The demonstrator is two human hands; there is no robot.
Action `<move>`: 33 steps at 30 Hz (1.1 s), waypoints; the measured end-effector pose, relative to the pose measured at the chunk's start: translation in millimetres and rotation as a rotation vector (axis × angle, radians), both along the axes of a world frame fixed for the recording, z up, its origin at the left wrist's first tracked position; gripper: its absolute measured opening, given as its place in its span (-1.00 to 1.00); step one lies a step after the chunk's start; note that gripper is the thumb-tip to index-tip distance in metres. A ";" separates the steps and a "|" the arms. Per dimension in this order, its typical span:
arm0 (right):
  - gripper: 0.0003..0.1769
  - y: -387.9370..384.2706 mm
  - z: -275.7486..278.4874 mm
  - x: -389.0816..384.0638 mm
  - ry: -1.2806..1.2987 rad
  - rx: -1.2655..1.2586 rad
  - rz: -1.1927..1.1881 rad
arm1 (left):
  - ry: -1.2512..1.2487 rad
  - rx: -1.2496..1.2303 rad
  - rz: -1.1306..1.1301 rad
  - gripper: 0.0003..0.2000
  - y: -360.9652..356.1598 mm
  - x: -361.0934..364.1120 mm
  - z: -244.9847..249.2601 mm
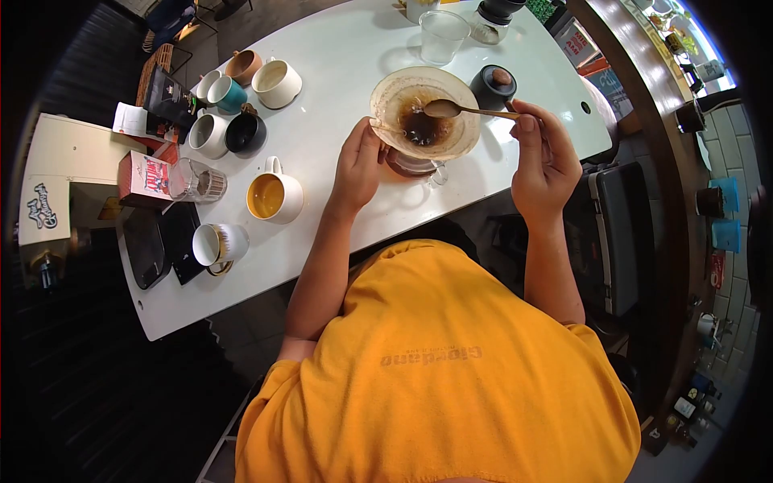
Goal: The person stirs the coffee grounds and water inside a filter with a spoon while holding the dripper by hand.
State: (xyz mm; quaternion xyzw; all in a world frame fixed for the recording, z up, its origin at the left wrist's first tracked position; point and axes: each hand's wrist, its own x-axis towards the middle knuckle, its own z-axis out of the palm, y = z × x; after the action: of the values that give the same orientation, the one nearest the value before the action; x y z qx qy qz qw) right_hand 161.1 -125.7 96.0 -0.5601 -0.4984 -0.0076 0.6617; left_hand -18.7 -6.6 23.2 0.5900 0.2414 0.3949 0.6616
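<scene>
Two grips: left hand (pixel 358 165) fingers pinch the wet, likely tearable brown paper filter (pixel 400 90) by its rim; right hand (pixel 547 161) fingers clasp the light, stiff metal spoon (pixel 471 111) by its handle.

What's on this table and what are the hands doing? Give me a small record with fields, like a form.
Setting: white table, seen from above
Left hand: fingers at the rim of the coffee dripper; whether it grasps the rim is unclear
Right hand: holds a spoon, its bowl over the dripper
Inside dripper: stained paper filter, dark grounds
Under dripper: glass server
Nearby: clear cup, mug with yellow inside, more cups to the left
</scene>
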 end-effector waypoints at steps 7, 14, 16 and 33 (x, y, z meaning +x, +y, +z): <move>-0.85 0.3 -0.6 -0.9 -0.010 -0.009 0.003 | 0.016 -0.006 0.015 -0.70 -0.6 -0.1 -2.5; -0.85 0.3 -2.6 -0.1 -0.026 0.005 0.010 | -0.019 0.012 -0.001 -0.70 2.0 -0.4 -3.2; -0.85 0.6 -2.2 -0.2 -0.040 0.002 0.008 | 0.017 0.028 0.006 -0.70 -0.4 -0.7 -3.3; -0.86 3.6 -0.4 1.1 -0.145 -0.007 -0.032 | -0.016 0.007 0.022 -0.69 -1.0 4.0 -1.1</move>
State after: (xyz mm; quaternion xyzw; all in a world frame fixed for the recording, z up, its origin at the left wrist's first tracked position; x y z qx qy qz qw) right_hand 162.1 -122.1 95.6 -0.5682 -0.5361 -0.0570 0.6217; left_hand -14.7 -7.6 22.1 0.5864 0.2409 0.4077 0.6572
